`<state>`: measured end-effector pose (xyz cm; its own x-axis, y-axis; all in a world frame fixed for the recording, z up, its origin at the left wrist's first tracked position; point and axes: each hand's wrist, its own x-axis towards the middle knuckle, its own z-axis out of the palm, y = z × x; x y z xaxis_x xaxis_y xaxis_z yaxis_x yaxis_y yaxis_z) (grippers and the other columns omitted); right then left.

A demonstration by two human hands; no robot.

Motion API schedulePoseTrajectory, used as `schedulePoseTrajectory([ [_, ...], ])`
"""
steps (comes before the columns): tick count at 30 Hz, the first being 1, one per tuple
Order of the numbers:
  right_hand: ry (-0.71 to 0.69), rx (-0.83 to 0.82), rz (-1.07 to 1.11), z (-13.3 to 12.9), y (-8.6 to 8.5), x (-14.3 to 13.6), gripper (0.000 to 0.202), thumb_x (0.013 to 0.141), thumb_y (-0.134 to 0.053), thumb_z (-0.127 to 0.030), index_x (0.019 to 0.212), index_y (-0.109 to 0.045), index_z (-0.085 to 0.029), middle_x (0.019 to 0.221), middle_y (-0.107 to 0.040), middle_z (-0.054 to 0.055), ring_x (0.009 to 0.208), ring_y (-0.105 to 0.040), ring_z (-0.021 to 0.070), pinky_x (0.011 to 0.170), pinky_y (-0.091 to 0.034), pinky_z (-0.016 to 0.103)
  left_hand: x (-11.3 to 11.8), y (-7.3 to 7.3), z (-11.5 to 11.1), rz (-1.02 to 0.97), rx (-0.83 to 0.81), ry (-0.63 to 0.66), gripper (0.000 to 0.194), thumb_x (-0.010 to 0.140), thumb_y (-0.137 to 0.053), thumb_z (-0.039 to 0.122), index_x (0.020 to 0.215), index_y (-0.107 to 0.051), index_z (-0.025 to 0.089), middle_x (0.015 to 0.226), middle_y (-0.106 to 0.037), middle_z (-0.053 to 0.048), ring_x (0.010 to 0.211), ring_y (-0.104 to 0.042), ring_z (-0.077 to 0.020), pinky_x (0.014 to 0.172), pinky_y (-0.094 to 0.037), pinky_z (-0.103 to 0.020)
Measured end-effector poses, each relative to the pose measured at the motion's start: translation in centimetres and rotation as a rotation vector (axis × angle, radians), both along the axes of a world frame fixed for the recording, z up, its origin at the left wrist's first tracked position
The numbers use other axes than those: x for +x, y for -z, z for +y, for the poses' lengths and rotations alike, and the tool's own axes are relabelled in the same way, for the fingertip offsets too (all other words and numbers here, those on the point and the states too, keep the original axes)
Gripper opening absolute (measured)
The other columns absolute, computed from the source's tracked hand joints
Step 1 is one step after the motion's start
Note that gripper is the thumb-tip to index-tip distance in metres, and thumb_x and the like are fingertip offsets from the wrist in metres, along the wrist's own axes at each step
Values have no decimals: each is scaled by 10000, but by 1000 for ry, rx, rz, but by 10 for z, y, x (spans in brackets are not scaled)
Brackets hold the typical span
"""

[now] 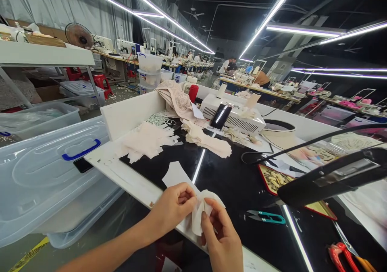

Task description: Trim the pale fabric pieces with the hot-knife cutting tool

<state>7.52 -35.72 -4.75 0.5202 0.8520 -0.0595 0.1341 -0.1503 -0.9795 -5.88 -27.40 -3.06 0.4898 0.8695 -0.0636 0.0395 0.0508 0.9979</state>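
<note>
Near the front edge of the black tabletop, a small cream fabric piece is held between my two hands. My left hand has its fingers curled and pressed together at the piece's left side. On the right side, my right hand pinches the fabric between thumb and fingers. A white pointed sheet lies on the table just beyond my left hand. Farther back are a stack of pale fabric pieces and a second stack of beige strips.
Teal thread snips, red-handled scissors and a red-rimmed tray lie to the right. A black lamp-like arm reaches in above them. A white machine stands at the back; lidded plastic boxes are at left.
</note>
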Motion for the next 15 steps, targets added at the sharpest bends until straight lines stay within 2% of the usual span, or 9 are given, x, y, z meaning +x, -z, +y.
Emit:
schedulePoseTrajectory([
  [4,-26,-13,-71,0,5,2,523,872,-629,-640,1156,-738,-215,803,-661,31,596,-560,165,493,-469,252,0,1,-1,-24,-26,8,109,907,-613,244,828,-590,173,705,-564,50,623,-454,-96,571,-335,-217],
  [9,-5,12,-66,2,9,1,534,863,-651,-629,1174,-747,-205,737,-654,16,556,-550,161,480,-458,258,-1,-1,-3,-26,-32,3,142,912,-632,281,833,-588,170,694,-539,49,636,-438,-102,577,-323,-223],
  [12,-4,13,-52,2,7,-1,554,842,-670,-629,1176,-743,-192,755,-667,19,572,-563,160,499,-466,260,-3,-2,-4,-30,-26,2,149,905,-643,289,834,-585,172,689,-532,50,641,-444,-106,581,-326,-224],
  [15,-18,-12,-11,1,0,-3,575,820,-687,-656,1152,-739,-190,680,-637,-8,529,-545,156,488,-466,263,-3,-1,-4,-40,-18,5,155,908,-645,299,840,-590,171,703,-544,44,656,-465,-111,597,-348,-222],
])
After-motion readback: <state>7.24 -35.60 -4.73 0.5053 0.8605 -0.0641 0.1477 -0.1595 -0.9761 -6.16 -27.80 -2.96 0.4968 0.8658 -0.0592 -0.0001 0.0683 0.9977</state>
